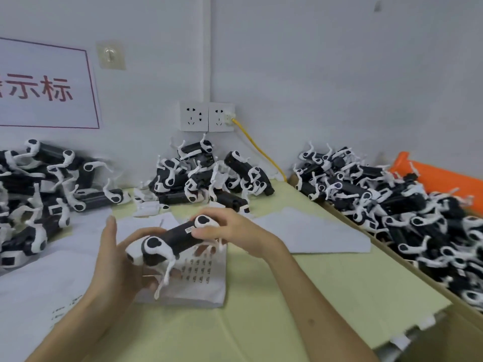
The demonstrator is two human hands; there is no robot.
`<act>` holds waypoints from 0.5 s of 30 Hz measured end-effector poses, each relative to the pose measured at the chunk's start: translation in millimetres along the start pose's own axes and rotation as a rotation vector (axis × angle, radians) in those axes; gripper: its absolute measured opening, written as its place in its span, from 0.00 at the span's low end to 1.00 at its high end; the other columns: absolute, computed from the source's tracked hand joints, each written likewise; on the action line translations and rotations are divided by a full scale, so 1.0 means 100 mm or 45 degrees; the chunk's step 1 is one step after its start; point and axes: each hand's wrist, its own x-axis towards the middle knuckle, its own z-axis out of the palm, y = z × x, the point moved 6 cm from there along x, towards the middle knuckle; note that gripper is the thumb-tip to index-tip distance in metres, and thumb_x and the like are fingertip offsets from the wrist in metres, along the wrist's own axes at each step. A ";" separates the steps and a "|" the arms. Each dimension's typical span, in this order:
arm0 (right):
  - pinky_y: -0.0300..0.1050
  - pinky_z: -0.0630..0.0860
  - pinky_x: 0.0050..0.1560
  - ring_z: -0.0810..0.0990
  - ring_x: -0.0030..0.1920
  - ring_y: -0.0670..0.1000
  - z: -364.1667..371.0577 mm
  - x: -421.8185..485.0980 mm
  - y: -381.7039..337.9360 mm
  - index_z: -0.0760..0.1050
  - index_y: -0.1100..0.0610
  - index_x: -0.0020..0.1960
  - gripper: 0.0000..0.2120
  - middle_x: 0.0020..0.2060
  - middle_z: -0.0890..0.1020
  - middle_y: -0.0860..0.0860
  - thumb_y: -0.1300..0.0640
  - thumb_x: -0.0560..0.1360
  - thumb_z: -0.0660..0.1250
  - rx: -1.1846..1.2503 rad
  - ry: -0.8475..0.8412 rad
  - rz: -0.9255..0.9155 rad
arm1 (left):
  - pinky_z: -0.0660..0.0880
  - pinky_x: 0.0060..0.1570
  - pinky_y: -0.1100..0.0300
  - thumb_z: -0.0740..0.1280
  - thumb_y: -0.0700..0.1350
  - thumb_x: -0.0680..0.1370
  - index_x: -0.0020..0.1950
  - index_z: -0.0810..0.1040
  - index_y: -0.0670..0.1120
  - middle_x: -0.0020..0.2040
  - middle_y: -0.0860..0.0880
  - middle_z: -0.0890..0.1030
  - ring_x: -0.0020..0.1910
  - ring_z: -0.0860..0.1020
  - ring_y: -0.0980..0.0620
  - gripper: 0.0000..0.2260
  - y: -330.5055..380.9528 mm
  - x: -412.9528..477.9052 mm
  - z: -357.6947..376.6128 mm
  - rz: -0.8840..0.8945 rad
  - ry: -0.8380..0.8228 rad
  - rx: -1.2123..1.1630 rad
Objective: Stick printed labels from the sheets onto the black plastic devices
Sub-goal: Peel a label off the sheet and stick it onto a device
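Gripped at both ends, one black device [177, 237] is held just above the label sheet [206, 273]. The near white end is wrapped by the curled left hand [117, 259], and the far white end is pinched by the right hand [235, 233], thumb laid on the black body beside a small white label [188, 230] (looks stuck on, so it's probably being pressed down).

Progress can't really be called, since nothing marks which units are finished. Going left to right: a left heap [34, 184] is stacked at the table edge, a corner heap [203, 176] is piled under the sockets [206, 116], and a third heap [405, 205], the biggest, is dumped in a cardboard box [392, 253].

So one unit in hand and three heaps, each too tangled to be counted, dozens easily. Rows of dark labels are left on the sheet, too blurry for a number, so plenty of sticking is judged to remain.
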 end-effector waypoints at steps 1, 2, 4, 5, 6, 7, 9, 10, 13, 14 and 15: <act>0.35 0.77 0.36 0.85 0.42 0.46 -0.05 -0.02 0.01 0.79 0.55 0.55 0.08 0.46 0.84 0.41 0.54 0.78 0.72 0.021 0.020 0.038 | 0.72 0.29 0.56 0.46 0.71 0.81 0.59 0.80 0.40 0.54 0.29 0.79 0.40 0.79 0.30 0.39 0.01 0.00 0.00 0.017 0.023 0.010; 0.39 0.79 0.36 0.86 0.42 0.52 -0.12 -0.03 0.04 0.80 0.56 0.55 0.10 0.47 0.85 0.47 0.53 0.76 0.73 0.070 0.042 0.093 | 0.75 0.30 0.53 0.46 0.69 0.81 0.59 0.79 0.41 0.55 0.32 0.78 0.41 0.81 0.28 0.37 0.03 0.01 0.00 0.047 0.044 0.032; 0.46 0.82 0.39 0.85 0.42 0.59 -0.39 -0.02 0.06 0.80 0.60 0.57 0.17 0.49 0.84 0.57 0.53 0.73 0.75 0.188 0.172 0.196 | 0.78 0.30 0.50 0.46 0.67 0.83 0.57 0.78 0.42 0.52 0.36 0.79 0.40 0.83 0.30 0.33 0.09 0.01 0.01 0.130 0.078 0.082; 0.47 0.83 0.41 0.85 0.43 0.61 -0.58 -0.01 0.02 0.80 0.61 0.59 0.19 0.51 0.83 0.59 0.52 0.72 0.76 0.328 0.288 0.212 | 0.78 0.30 0.49 0.47 0.66 0.83 0.58 0.77 0.42 0.51 0.36 0.80 0.39 0.84 0.31 0.31 0.10 0.00 0.02 0.158 0.088 0.106; 0.49 0.84 0.42 0.85 0.46 0.62 -0.82 0.00 -0.04 0.79 0.62 0.60 0.20 0.54 0.81 0.60 0.52 0.72 0.76 0.561 0.431 0.180 | 0.79 0.31 0.49 0.47 0.65 0.83 0.58 0.77 0.42 0.52 0.35 0.81 0.39 0.84 0.32 0.31 0.10 -0.01 0.03 0.169 0.084 0.126; 0.51 0.84 0.44 0.84 0.51 0.64 -1.09 0.00 -0.15 0.76 0.62 0.63 0.22 0.59 0.78 0.62 0.51 0.75 0.75 0.876 0.571 0.091 | 0.79 0.31 0.48 0.47 0.64 0.83 0.59 0.77 0.41 0.53 0.35 0.81 0.38 0.83 0.32 0.30 0.09 -0.02 0.04 0.173 0.073 0.140; 0.62 0.81 0.54 0.77 0.63 0.70 -1.65 0.00 -0.40 0.64 0.63 0.73 0.35 0.72 0.68 0.67 0.43 0.77 0.71 1.463 0.741 -0.137 | 0.79 0.31 0.47 0.47 0.63 0.83 0.60 0.76 0.40 0.54 0.34 0.81 0.38 0.82 0.32 0.30 0.07 -0.04 0.07 0.185 0.054 0.173; 0.69 0.76 0.60 0.72 0.68 0.73 -1.90 0.00 -0.52 0.54 0.59 0.79 0.44 0.77 0.60 0.67 0.37 0.76 0.69 1.561 0.782 -0.182 | 0.79 0.32 0.46 0.48 0.63 0.83 0.60 0.76 0.39 0.54 0.35 0.81 0.39 0.82 0.32 0.30 0.05 -0.05 0.09 0.190 0.052 0.197; 0.67 0.77 0.56 0.71 0.70 0.70 -2.28 0.01 -0.72 0.42 0.51 0.83 0.47 0.80 0.54 0.62 0.32 0.77 0.64 0.984 0.918 0.007 | 0.77 0.36 0.45 0.49 0.61 0.84 0.60 0.77 0.39 0.53 0.36 0.81 0.40 0.81 0.32 0.29 0.05 -0.05 0.09 0.205 0.068 0.243; 0.62 0.79 0.54 0.76 0.67 0.67 -2.29 0.01 -0.67 0.49 0.51 0.82 0.40 0.79 0.59 0.61 0.36 0.79 0.63 0.694 0.982 0.099 | 0.76 0.36 0.46 0.49 0.60 0.85 0.59 0.77 0.40 0.53 0.37 0.81 0.40 0.81 0.33 0.28 0.06 -0.05 0.09 0.212 0.085 0.256; 0.56 0.80 0.51 0.80 0.61 0.63 -2.25 0.03 -0.60 0.58 0.52 0.80 0.32 0.75 0.66 0.60 0.41 0.81 0.63 0.480 1.046 0.153 | 0.76 0.35 0.46 0.49 0.59 0.85 0.59 0.78 0.40 0.52 0.37 0.81 0.39 0.81 0.34 0.26 0.07 -0.04 0.08 0.218 0.105 0.274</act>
